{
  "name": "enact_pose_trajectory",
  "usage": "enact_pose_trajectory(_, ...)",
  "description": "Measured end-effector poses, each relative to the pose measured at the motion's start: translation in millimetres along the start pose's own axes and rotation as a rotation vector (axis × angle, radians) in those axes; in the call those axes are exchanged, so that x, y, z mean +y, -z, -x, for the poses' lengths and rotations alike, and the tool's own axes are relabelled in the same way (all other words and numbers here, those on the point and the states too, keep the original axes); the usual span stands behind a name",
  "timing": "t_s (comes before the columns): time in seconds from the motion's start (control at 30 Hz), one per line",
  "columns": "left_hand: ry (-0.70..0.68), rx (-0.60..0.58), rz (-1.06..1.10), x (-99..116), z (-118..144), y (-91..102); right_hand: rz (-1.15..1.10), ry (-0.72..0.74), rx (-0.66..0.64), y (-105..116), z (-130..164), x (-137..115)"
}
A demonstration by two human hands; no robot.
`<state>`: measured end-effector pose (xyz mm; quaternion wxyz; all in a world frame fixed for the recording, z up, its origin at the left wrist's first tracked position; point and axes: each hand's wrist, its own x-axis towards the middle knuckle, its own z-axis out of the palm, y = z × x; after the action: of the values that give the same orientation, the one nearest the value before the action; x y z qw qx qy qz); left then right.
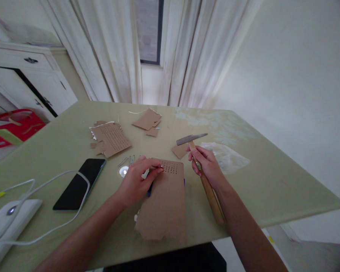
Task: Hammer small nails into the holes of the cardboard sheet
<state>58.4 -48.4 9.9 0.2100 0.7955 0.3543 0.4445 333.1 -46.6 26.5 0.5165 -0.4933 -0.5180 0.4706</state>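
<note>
Okay, the holed cardboard sheet (167, 204) lies before me, and my left hand (137, 175) reaches over its left edge, thumb and forefinger drawn close at the holes; whether they pinch anything, I can't tell. Right of the sheet, my right hand (205, 162) grips the hammer (209, 189) by its handle. Nails (126, 160) lie left of it, the phone (79, 185) farther left.

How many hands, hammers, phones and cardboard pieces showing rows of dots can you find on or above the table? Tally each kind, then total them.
Hands: 2 (left hand, right hand)
Hammer: 1
Phone: 1
Dotted cardboard: 2 (near piece, far-left piece)
Total: 6
</note>
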Motion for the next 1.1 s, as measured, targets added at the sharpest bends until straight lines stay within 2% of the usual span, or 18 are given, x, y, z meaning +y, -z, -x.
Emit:
enact_pose_trajectory(0.1,0.029,-0.007,0.036,-5,1,-2.9,0.171,-0.004,-0.143,3,8,-23)
enact_pose_trajectory(0.2,0.062,-0.024,0.065,-8,2,-4.2,0.451,0.047,-0.308,0,21,-62)
enact_pose_trajectory(0.3,0.038,-0.025,0.063,-8,1,-4.3,0.647,0.155,-0.341,-9,33,-100)
enact_pose_trajectory(0.37,0.003,-0.011,0.058,-9,0,-4.4,0.714,0.218,-0.317,-18,38,-114)
enact_pose_trajectory(0.57,-0.007,-0.037,0.044,-10,-2,-4.5,1.002,0.322,-0.413,-35,43,-111)
enact_pose_trajectory(0.77,-0.012,-0.061,0.058,-5,-4,-1.9,0.857,0.323,-0.263,-33,45,-129)
enact_pose_trajectory(0.97,0.012,-0.090,0.058,-5,-4,-0.8,1.077,0.320,-0.433,-37,49,-111)
enact_pose_trajectory(1.1,0.039,-0.098,0.093,-7,-3,-1.5,1.009,0.370,-0.311,-35,53,-123)
